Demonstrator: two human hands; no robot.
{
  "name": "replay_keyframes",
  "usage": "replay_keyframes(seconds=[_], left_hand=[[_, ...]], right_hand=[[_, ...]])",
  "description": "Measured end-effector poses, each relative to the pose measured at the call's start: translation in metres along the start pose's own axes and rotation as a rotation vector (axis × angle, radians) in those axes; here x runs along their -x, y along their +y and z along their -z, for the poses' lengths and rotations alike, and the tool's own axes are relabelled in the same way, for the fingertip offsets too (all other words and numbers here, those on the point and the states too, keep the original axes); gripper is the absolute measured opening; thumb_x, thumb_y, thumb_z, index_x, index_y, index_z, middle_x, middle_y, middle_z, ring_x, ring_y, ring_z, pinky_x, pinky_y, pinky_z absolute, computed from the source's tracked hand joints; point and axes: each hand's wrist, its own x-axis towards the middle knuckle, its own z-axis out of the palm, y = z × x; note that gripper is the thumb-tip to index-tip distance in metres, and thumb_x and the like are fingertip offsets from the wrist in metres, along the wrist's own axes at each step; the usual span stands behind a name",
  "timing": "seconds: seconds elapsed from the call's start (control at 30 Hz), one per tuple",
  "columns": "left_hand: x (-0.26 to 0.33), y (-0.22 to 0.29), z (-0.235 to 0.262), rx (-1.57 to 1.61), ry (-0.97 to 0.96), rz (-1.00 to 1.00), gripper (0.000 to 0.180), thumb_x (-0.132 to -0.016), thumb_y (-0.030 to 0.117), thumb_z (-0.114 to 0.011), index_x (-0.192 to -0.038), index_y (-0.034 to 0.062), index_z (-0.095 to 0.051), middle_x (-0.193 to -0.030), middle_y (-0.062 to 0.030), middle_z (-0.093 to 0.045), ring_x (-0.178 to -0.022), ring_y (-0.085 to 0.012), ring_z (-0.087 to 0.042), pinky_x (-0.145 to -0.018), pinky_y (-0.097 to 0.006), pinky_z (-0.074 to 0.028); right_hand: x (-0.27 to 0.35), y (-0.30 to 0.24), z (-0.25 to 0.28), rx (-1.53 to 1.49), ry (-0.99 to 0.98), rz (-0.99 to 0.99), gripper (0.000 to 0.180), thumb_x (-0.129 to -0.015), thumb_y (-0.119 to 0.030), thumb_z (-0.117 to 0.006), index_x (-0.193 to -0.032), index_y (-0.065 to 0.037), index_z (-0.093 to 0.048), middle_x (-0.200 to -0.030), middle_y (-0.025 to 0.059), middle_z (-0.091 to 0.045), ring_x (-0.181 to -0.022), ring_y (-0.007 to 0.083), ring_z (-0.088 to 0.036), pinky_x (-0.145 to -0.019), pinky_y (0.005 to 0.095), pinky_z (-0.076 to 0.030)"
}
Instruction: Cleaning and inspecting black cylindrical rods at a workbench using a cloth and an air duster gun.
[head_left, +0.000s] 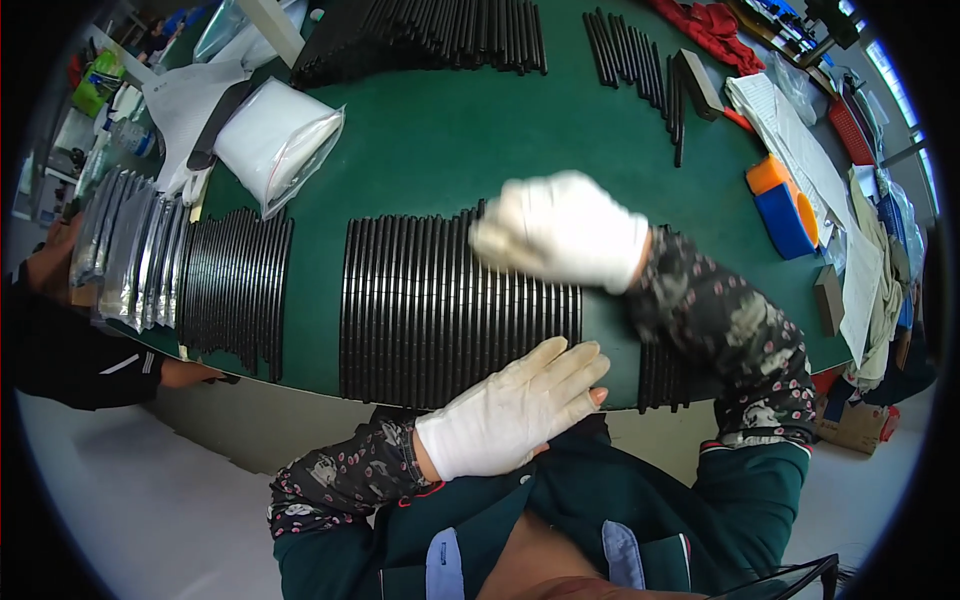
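A row of slim black rods [420,300] lies side by side on the green table in front of me. Across their near ends rests my left hand [515,405], in a white glove, its fingers stretched out flat. Above the far right part of the row is my right hand [560,230], also gloved and somewhat blurred. Its fingers are curled into a fist, and I cannot make out what, if anything, they hold. More black rods [660,375] lie by the table's near edge, partly hidden under my right forearm.
Another row of black rods [235,290] lies left, beside silver-wrapped bundles [140,250]; a person's arm reaches in there. A plastic-bagged white pack [275,140] sits behind. Far back lie a large rod pile [430,40] and loose rods [630,60]. An orange-and-blue object [785,210] stands right.
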Motion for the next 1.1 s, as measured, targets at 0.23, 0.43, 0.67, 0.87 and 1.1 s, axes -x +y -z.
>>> replay_keyframes(seconds=[0.23,0.43,0.67,0.87,1.1], left_hand=[[-0.003,0.007,0.012,0.027,-0.024,0.039,0.082,-0.063,0.034,-0.08,-0.13,0.0009,-0.047,-0.141,-0.0189,-0.038,-0.133,-0.0344,-0.035,-0.11,-0.047,-0.029],[-0.07,0.028,0.01,-0.083,0.03,-0.184,0.08,-0.07,0.043,-0.076,-0.134,0.0051,-0.048,-0.144,-0.0153,-0.038,-0.137,-0.0302,-0.032,-0.11,-0.051,-0.027],[-0.101,-0.003,-0.031,-0.095,0.033,-0.196,0.072,-0.074,0.044,-0.073,-0.131,0.0062,-0.052,-0.141,-0.0154,-0.043,-0.137,-0.0319,-0.033,-0.112,-0.05,-0.025],[-0.041,-0.003,0.005,-0.098,-0.061,-0.122,0.079,-0.069,0.044,-0.076,-0.132,0.0062,-0.048,-0.14,-0.0161,-0.041,-0.135,-0.0334,-0.035,-0.109,-0.054,-0.029],[-0.032,-0.001,-0.018,0.01,-0.128,-0.161,0.075,-0.071,0.035,-0.074,-0.135,0.0079,-0.048,-0.145,-0.0139,-0.039,-0.137,-0.0283,-0.034,-0.112,-0.046,-0.028]], right_hand=[[0.01,0.006,0.071,-0.061,0.109,-0.611,0.019,-0.092,-0.027,-0.058,-0.092,-0.009,-0.063,-0.07,0.007,-0.064,-0.056,0.0202,-0.065,-0.057,0.0318,-0.053],[0.052,-0.005,0.105,-0.241,0.309,-0.881,0.017,-0.093,-0.021,-0.058,-0.1,-0.006,-0.061,-0.068,0.003,-0.061,-0.047,0.0089,-0.056,-0.05,0.0245,-0.048],[0.099,0.01,0.11,-0.116,0.433,-0.893,0.022,-0.092,-0.02,-0.059,-0.106,-0.003,-0.06,-0.078,0.0066,-0.064,-0.068,0.0123,-0.06,-0.064,0.0264,-0.049],[0.112,-0.014,0.117,-0.173,0.377,-0.98,0.017,-0.092,-0.017,-0.058,-0.103,-0.004,-0.059,-0.072,0.005,-0.062,-0.059,0.0095,-0.059,-0.055,0.0247,-0.048],[0.085,-0.067,0.056,-0.152,-0.197,-0.057,0.007,-0.084,-0.024,-0.06,-0.08,-0.019,-0.059,-0.07,0.0032,-0.053,-0.063,0.0207,-0.059,-0.05,0.0341,-0.048]])
